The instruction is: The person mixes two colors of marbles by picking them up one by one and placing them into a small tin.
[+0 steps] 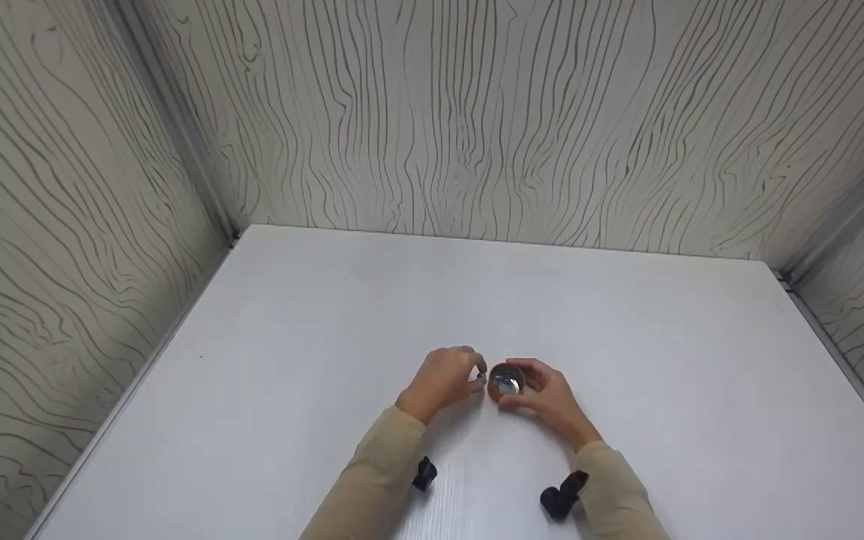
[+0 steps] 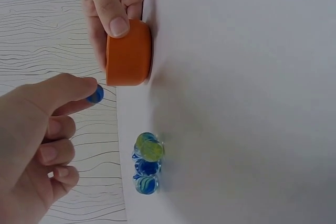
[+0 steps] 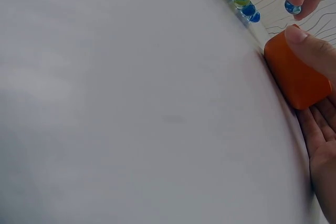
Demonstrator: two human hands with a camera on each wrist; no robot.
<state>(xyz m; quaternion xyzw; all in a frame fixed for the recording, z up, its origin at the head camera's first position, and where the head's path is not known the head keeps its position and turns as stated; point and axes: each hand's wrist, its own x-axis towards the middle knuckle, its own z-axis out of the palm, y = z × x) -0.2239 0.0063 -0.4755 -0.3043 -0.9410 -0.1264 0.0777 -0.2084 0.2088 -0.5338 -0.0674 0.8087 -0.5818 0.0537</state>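
Between thumb and index finger my left hand [image 1: 443,381] pinches a blue glass marble [image 2: 96,94], held up just beside the rim of a small orange bowl [image 2: 128,53]. The other fingers of that hand are curled. My right hand [image 1: 548,395] grips the bowl from its right side, thumb on the near wall and fingers round the far wall. The bowl stands upright on the table, its inside shiny and silvery in the head view. Several blue and yellow-green marbles [image 2: 147,167] lie close together on the table near the left hand; in the head view they are hidden.
The white table [image 1: 312,300] stretches out around both hands. Patterned panels [image 1: 439,120] stand along its back and sides. Black wrist devices [image 1: 563,495] sit on both sleeved forearms.
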